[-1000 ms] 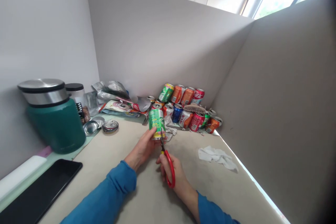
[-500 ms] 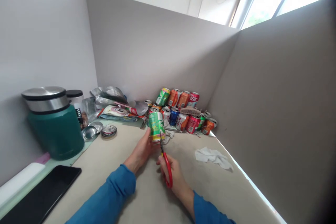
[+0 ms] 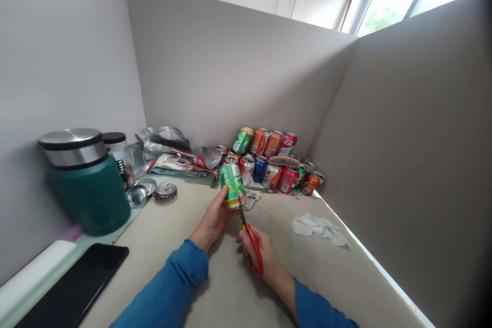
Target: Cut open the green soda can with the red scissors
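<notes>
A green and yellow drink can (image 3: 232, 184) is gripped from its left side by my left hand (image 3: 215, 218), thumb on the printed wall and the other fingers mostly hidden behind it. My right hand (image 3: 265, 256) is closed around the red handles of a pair of scissors (image 3: 257, 251). Their dark blades point up and touch or overlap the can's lower right side; whether they have entered the metal I cannot tell. The can is held above the table, tilted slightly.
Behind stand several stacked drink cans (image 3: 274, 143). Cut metal sheets (image 3: 165, 138) lie at the back left, with can ends (image 3: 165, 191) before them. A green insulated jar (image 3: 90, 189) and a phone (image 3: 73, 287) are on the left. White tissue (image 3: 321, 229) lies right.
The whole view has shifted a little, so things sit slightly further right. Both hands keep their hold on the can and scissors, with little change between them.
</notes>
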Demonstrator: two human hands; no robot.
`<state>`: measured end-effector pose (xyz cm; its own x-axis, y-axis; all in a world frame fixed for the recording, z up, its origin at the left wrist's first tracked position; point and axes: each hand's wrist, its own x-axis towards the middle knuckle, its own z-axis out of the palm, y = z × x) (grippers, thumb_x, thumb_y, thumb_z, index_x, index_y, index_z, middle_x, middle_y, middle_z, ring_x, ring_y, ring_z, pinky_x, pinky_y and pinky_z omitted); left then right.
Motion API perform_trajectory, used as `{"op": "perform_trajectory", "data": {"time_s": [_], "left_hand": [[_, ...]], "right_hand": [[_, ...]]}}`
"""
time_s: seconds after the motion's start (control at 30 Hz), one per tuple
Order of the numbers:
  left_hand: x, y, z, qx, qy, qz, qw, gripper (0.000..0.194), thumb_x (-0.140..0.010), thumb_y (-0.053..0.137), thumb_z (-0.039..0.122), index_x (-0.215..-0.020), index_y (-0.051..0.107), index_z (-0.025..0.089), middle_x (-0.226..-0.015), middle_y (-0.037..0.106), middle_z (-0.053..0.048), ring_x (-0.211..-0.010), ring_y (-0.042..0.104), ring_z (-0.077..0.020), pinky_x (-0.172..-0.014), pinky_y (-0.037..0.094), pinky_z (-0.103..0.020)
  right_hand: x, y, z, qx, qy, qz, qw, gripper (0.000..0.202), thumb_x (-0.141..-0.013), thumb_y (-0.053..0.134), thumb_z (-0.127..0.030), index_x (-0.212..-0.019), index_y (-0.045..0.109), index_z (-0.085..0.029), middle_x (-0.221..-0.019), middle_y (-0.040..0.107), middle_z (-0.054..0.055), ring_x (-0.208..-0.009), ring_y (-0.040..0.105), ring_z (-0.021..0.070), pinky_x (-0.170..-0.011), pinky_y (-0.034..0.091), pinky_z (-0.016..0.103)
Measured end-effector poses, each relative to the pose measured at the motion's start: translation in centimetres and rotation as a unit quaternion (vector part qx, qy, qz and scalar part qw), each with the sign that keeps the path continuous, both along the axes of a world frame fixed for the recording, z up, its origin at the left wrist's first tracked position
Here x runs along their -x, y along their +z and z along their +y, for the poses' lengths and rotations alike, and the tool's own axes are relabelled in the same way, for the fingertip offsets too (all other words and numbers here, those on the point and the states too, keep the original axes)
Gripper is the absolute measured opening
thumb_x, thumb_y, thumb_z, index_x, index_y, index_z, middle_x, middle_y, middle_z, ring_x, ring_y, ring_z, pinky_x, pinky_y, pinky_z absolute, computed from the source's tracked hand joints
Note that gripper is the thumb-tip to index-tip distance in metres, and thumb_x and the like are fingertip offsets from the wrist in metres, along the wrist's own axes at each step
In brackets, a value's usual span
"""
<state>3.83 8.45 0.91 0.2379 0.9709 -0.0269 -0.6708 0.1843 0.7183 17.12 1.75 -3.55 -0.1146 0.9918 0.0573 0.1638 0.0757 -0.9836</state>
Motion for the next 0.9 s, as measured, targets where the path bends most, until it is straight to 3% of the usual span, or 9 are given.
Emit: {"op": "perform_trajectory", "data": {"time_s": [0.37, 0.53, 0.9], "left_hand": [[0.1, 0.8, -0.2, 0.011, 0.027, -0.046, 0.998, 0.024, -0.093, 0.054, 0.028, -0.105, 0.069, 0.014, -0.098, 0.074, -0.009, -0.084, 0.070, -0.0214, -0.076, 0.057, -0.035], [0.2, 0.8, -0.3, 0.020, 0.016, -0.047, 0.999, 0.026, -0.090, 0.058, 0.029, -0.108, 0.067, 0.013, -0.094, 0.074, -0.009, -0.081, 0.071, -0.0230, -0.079, 0.058, -0.040], [0.0, 0.6, -0.1, 0.047, 0.023, -0.043, 0.998, 0.024, -0.091, 0.059, 0.031, -0.101, 0.068, 0.011, -0.087, 0.073, -0.009, -0.071, 0.068, -0.0182, -0.071, 0.059, -0.034]], "right_hand": [[-0.2, 0.1, 0.1, -0.007, 0.005, -0.002, 1.000, 0.063, -0.078, 0.052, -0.079, -0.073, 0.059, -0.016, -0.046, 0.041, -0.007, -0.039, 0.037, 0.0076, -0.037, 0.028, 0.019], [-0.2, 0.8, -0.1, 0.004, 0.007, 0.005, 1.000, 0.064, -0.075, 0.054, -0.081, -0.073, 0.059, -0.017, -0.045, 0.042, -0.007, -0.037, 0.035, 0.0068, -0.036, 0.026, 0.019], [-0.3, 1.5, -0.3, 0.044, 0.068, 0.061, 0.995, 0.071, -0.074, 0.046, -0.086, -0.076, 0.057, -0.016, -0.042, 0.043, -0.008, -0.033, 0.039, 0.0077, -0.036, 0.031, 0.019]]}}
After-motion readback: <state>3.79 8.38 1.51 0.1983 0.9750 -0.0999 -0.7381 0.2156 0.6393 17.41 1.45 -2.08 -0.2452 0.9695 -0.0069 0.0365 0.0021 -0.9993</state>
